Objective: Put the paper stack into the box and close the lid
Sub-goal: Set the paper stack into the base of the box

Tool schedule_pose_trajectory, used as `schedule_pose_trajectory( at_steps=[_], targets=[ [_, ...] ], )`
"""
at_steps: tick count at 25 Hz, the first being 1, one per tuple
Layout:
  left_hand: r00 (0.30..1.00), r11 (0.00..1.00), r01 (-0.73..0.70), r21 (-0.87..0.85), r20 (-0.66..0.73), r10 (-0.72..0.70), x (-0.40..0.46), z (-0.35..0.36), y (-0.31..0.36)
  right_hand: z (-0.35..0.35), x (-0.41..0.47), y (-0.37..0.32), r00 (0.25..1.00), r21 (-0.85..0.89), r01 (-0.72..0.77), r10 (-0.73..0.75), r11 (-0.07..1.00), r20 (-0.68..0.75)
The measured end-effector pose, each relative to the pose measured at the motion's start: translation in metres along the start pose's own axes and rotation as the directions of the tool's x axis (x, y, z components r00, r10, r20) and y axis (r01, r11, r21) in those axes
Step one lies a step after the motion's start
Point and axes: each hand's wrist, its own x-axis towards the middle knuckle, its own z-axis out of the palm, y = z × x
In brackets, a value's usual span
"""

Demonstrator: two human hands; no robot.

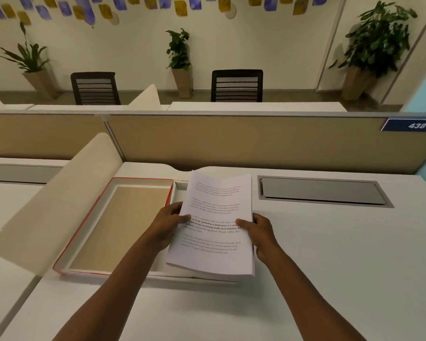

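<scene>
A thick white paper stack (217, 200) with printed text is held above the desk, tilted, its far end slightly curled. My left hand (169, 223) grips its left edge with the thumb on top. My right hand (258, 231) grips its right edge the same way. Left of and partly under the stack lies an open flat box: a red-edged part (84, 238) with a tan inner panel, and beside it a white-walled part (180, 190) that the paper mostly hides. I cannot tell which part is the lid.
A rounded cream divider (57, 210) rises along the box's left side. A tan partition (244, 141) closes the back of the white desk (342, 254). A grey cable hatch (322, 191) sits at the right rear. Chairs and plants stand beyond the partition.
</scene>
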Motion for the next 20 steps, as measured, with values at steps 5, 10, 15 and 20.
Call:
schedule_pose_trajectory(
  at_steps=[5, 10, 15, 20],
  targets=[
    [1.000, 0.995, 0.020, 0.100, -0.017, -0.019, 0.038, -0.030, -0.021, 0.049, 0.040, 0.011, 0.993, -0.149, -0.091, 0.079, 0.985, -0.084],
    [0.998, 0.974, -0.041, 0.224, -0.034, 0.050, 0.063, -0.049, -0.045, 0.081, 0.058, 0.023, 0.980, -0.416, -0.128, 0.051, 0.900, -0.191],
    [0.991, 0.963, -0.116, 0.243, -0.036, 0.128, 0.084, -0.057, -0.051, 0.098, 0.063, 0.026, 0.961, -0.490, -0.143, 0.003, 0.860, -0.275],
    [0.993, 0.952, -0.081, 0.295, -0.060, 0.103, 0.093, -0.060, -0.054, 0.118, 0.062, 0.035, 0.941, -0.501, -0.187, 0.008, 0.845, -0.339]
  ],
)
